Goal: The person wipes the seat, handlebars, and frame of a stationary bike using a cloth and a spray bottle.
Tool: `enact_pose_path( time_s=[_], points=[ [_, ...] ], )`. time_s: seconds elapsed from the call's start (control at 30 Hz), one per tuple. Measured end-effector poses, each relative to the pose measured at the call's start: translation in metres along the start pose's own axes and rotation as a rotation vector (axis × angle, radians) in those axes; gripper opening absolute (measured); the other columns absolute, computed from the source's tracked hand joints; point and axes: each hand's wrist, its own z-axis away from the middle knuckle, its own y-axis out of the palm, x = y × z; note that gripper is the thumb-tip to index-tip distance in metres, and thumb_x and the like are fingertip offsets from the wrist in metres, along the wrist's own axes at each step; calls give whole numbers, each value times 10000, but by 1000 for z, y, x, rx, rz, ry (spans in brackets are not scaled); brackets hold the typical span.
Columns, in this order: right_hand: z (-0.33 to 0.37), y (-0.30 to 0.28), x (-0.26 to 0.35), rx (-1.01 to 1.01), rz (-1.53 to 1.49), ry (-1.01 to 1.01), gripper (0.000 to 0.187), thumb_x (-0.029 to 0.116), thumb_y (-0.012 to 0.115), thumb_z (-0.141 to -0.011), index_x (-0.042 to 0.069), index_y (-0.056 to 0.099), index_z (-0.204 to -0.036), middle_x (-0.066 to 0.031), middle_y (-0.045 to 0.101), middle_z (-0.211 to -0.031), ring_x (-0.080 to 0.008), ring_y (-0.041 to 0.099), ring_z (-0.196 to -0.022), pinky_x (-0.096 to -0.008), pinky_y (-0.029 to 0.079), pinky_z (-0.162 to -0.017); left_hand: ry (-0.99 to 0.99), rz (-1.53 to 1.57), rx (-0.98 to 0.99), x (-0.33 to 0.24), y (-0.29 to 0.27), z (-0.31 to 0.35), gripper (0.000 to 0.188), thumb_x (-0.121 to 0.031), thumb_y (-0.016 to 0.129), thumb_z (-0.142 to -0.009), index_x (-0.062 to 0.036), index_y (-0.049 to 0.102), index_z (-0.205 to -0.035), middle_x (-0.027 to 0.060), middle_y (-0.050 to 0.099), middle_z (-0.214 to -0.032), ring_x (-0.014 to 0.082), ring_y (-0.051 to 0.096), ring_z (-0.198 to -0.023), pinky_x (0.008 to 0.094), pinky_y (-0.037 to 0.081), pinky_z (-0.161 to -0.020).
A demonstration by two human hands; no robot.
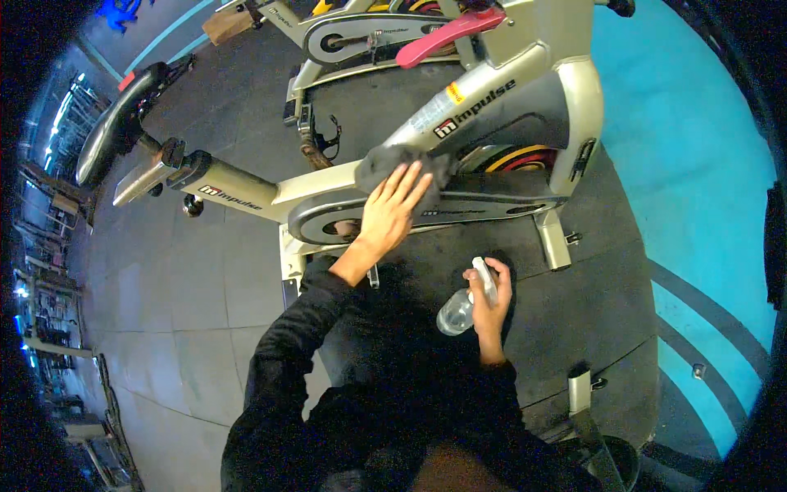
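A dark grey cloth (384, 162) lies bunched on the frame of a beige exercise bike (316, 182), where its sloping tube meets the lower bar. My left hand (392, 211) holds the cloth against the frame, fingers stretched over it and the thumb hidden. Lower and to the right, apart from the bike, my right hand (490, 299) is closed round the neck of a clear spray bottle (456, 315) with a white trigger head. The bottle tilts, its base toward the left. Black sleeves cover both forearms.
The bike's black saddle (123, 115) juts out at the left. Beyond stands a second bike (352, 37), and a pink bottle-shaped holder or lever (451, 37) crosses in front of it. Part of another bike (580, 392) shows at lower right. Dark mats meet blue flooring (672, 164).
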Motion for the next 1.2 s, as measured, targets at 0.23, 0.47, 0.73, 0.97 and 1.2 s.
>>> enact_pose_path(
  time_s=[0.23,0.47,0.73,0.97,1.2],
  points=[
    [7,-26,16,-119,-63,11,271,61,601,-932,28,507,-1184,-114,666,-950,-112,608,-796,-222,455,-618,-242,15,-351,-25,27,-39,1020,-65,708,-581,-106,281,-1506,208,203,-1565,442,185,-1429,576,224,-1104],
    [7,-47,15,-196,-82,-19,245,58,575,-946,36,506,-1180,-106,664,-933,-129,617,-804,-231,463,-617,-75,497,-773,-115,-9,-202,872,-25,533,-626,18,295,-1463,238,226,-1546,427,147,-1450,536,124,-1164],
    [11,-40,5,-178,-101,-21,316,91,600,-929,43,490,-1221,-110,670,-931,-112,601,-779,-228,468,-613,321,358,-522,-108,8,-204,888,18,651,-654,-52,320,-1475,175,182,-1581,350,160,-1471,494,123,-1191],
    [14,-43,8,-157,-127,23,272,98,571,-946,49,493,-1202,-110,660,-939,-105,587,-758,-227,456,-601,84,463,-466,-62,27,-139,1009,172,533,-610,-133,241,-1526,132,120,-1604,326,112,-1482,373,160,-1202],
    [9,-57,5,-218,-175,-12,286,112,593,-935,54,503,-1200,-110,666,-936,-125,597,-773,-230,448,-593,-349,123,-176,-45,-3,-35,973,34,675,-624,-135,293,-1502,155,231,-1563,401,200,-1438,413,354,-1124]
  ],
)
